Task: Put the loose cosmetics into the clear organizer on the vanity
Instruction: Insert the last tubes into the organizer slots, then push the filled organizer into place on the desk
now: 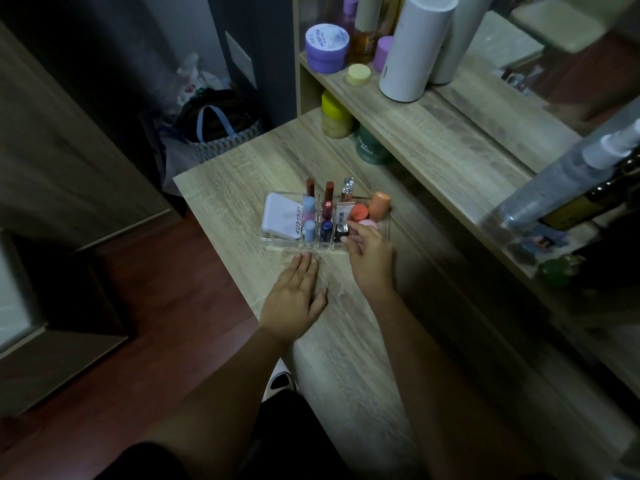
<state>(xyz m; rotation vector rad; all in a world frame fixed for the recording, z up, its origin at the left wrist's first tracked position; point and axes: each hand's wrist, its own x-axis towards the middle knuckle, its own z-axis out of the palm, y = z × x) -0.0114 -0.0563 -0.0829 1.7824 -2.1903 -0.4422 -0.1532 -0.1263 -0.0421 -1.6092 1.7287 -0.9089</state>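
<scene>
Woodgrain vanity (346, 341) is flanked by reddish flooring (156, 323) (dimly lit); left hand (294, 303) is laid flat, right hand's (370, 261) fingers are loosely spread over the clear organizer (277, 241).

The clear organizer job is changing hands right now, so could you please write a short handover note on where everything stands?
Left hand: flat on the vanity top, empty.
Right hand: fingertips at the front right of the clear organizer, touching a small dark item; grip unclear.
Organizer holds a white compact, lip tubes upright in the middle slots, and orange-capped jars on the right.
Done: no loose cosmetics visible on the vanity top.
Left: seat that dark item, withdraw the hands.
</scene>
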